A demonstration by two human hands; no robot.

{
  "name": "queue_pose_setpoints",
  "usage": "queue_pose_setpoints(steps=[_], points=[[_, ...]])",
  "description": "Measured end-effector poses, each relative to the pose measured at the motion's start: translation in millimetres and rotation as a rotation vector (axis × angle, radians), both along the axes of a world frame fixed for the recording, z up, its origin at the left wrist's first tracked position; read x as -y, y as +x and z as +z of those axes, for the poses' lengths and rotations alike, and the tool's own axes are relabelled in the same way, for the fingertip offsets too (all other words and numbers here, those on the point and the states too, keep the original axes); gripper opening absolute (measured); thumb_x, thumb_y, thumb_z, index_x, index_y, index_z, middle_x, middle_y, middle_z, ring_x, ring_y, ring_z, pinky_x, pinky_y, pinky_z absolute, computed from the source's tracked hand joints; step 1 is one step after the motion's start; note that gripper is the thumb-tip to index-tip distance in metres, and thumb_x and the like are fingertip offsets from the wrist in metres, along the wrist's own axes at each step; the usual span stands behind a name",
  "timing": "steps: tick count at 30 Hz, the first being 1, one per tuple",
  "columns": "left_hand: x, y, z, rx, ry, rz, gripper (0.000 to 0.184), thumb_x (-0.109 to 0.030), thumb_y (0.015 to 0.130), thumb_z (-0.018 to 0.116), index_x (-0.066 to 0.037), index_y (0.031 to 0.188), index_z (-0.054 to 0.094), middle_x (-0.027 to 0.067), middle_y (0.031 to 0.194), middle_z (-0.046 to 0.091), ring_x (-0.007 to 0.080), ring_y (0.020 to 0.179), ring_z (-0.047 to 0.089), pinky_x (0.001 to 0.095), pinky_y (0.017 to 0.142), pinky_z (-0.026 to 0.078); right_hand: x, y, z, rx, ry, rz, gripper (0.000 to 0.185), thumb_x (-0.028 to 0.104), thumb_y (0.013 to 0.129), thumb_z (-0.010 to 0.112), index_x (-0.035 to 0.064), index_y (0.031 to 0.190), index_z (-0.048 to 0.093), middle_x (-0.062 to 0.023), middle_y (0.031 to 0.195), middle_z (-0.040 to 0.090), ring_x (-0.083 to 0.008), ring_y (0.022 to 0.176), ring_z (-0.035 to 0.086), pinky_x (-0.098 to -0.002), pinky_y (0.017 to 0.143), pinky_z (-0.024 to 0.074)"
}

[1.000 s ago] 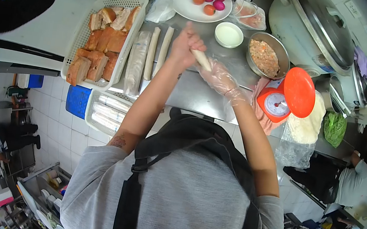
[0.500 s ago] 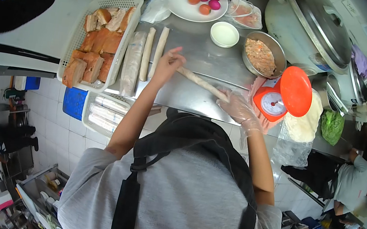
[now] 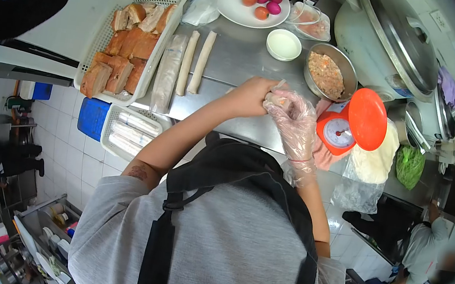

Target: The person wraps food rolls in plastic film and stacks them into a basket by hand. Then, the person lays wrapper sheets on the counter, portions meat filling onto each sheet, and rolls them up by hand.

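Observation:
My bare left hand (image 3: 250, 96) is closed against my gloved right hand (image 3: 294, 116) over the steel counter's front. Both fists close round the end of a pale, thin roll (image 3: 281, 84); a short tip shows between them, and most of the roll is hidden. A clear plastic glove covers my right hand, its fingers curled. To the left lie two similar pale rolls (image 3: 201, 63) (image 3: 187, 64) beside a thicker plastic-wrapped bundle (image 3: 167, 75). Just beyond my hands stands a steel bowl of minced filling (image 3: 325, 74).
A red scale (image 3: 338, 132) stands right of my hands, near a pale sheet in plastic (image 3: 375, 157). Left is a basket of pork pieces (image 3: 153, 68). Behind are a small white bowl (image 3: 283, 45), an egg plate (image 3: 224, 2) and a large pot (image 3: 364, 39). Other people work behind.
My left hand has moved right along the roll to meet my right hand. The roll, stretched between both hands before, is now mostly covered.

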State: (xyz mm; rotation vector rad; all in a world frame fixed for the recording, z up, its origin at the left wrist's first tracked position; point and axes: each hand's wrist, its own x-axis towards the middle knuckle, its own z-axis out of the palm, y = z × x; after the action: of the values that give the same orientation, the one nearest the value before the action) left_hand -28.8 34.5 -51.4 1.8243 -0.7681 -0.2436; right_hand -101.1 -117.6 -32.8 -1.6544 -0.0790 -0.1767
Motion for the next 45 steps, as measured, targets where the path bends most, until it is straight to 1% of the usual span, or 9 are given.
queue_pose_setpoints(steps=[6,13,16,19,22,25,34,43,45], points=[[16,-4,22,-0.181,-0.283,0.189,0.031,-0.016,0.085,0.077,0.002,0.109,0.068,0.0089,0.095,0.074,0.0099,0.091,0.067,0.0290,0.082,0.053,6,-3,26,0.529,-0.545,-0.138,0.040,0.011,0.076,0.084,0.0125,0.115,0.073,-0.0109,0.096,0.069,-0.0275,0.083,0.065,-0.0401,0.078,0.0530],[22,-4,19,-0.078,-0.264,0.389,0.015,-0.014,0.086,0.074,0.001,0.086,0.070,0.0017,0.069,0.064,0.0059,0.067,0.052,0.0290,0.061,0.046,-2,-10,37,0.501,-0.843,-0.107,0.059,0.023,0.082,0.077,0.0145,0.138,0.061,-0.0194,0.136,0.052,-0.0366,0.115,0.056,-0.0478,0.097,0.0449],[23,-5,27,-0.034,-0.165,0.414,0.014,-0.016,0.080,0.071,-0.002,0.083,0.068,0.0190,0.071,0.065,0.0331,0.061,0.064,0.0377,0.059,0.050,-1,-12,41,0.454,-0.947,-0.095,0.063,0.027,0.084,0.075,0.0132,0.143,0.056,-0.0191,0.137,0.052,-0.0372,0.119,0.053,-0.0488,0.100,0.0418],[27,-5,30,0.022,-0.127,0.412,0.014,-0.018,0.079,0.071,-0.004,0.083,0.070,0.0190,0.073,0.067,0.0358,0.064,0.066,0.0389,0.060,0.051,-3,-15,52,0.398,-0.946,-0.105,0.060,0.027,0.085,0.075,0.0121,0.140,0.057,-0.0186,0.135,0.052,-0.0383,0.120,0.052,-0.0495,0.101,0.0408],[32,-4,27,0.073,-0.172,0.408,0.018,-0.015,0.083,0.073,0.000,0.078,0.065,0.0149,0.064,0.059,0.0186,0.054,0.049,0.0343,0.055,0.044,-2,-14,63,0.374,-0.936,-0.099,0.054,0.028,0.084,0.075,0.0112,0.133,0.061,-0.0180,0.131,0.054,-0.0382,0.120,0.052,-0.0493,0.100,0.0414],[31,-3,30,0.111,-0.142,0.382,0.015,-0.020,0.080,0.071,-0.005,0.080,0.070,0.0183,0.072,0.067,0.0368,0.064,0.065,0.0388,0.060,0.051,3,-10,63,0.402,-1.035,-0.093,0.049,0.030,0.083,0.076,0.0101,0.126,0.063,-0.0173,0.126,0.057,-0.0377,0.119,0.053,-0.0496,0.098,0.0426],[33,-4,40,-0.115,-0.327,0.336,0.019,-0.010,0.082,0.071,-0.004,0.068,0.060,-0.0036,0.061,0.055,0.0040,0.061,0.045,0.0283,0.054,0.041,20,-11,57,0.328,-0.617,-0.118,0.043,0.018,0.085,0.076,0.0109,0.127,0.066,-0.0190,0.134,0.056,-0.0379,0.124,0.054,-0.0481,0.103,0.0435],[38,-3,27,-0.130,-0.377,0.300,0.010,-0.001,0.081,0.066,-0.002,0.072,0.061,-0.0027,0.062,0.056,0.0036,0.065,0.047,0.0274,0.072,0.053,18,-10,73,0.395,-0.956,-0.051,0.049,0.031,0.085,0.076,0.0173,0.131,0.066,-0.0208,0.140,0.052,-0.0416,0.129,0.050,-0.0506,0.107,0.0402],[36,1,21,-0.067,-0.327,0.262,0.010,-0.008,0.081,0.069,0.000,0.078,0.063,0.0036,0.064,0.058,0.0058,0.063,0.049,0.0293,0.063,0.048,19,-8,84,0.418,-1.074,-0.026,0.047,0.034,0.084,0.076,0.0159,0.126,0.067,-0.0204,0.138,0.053,-0.0421,0.128,0.050,-0.0508,0.106,0.0403]])
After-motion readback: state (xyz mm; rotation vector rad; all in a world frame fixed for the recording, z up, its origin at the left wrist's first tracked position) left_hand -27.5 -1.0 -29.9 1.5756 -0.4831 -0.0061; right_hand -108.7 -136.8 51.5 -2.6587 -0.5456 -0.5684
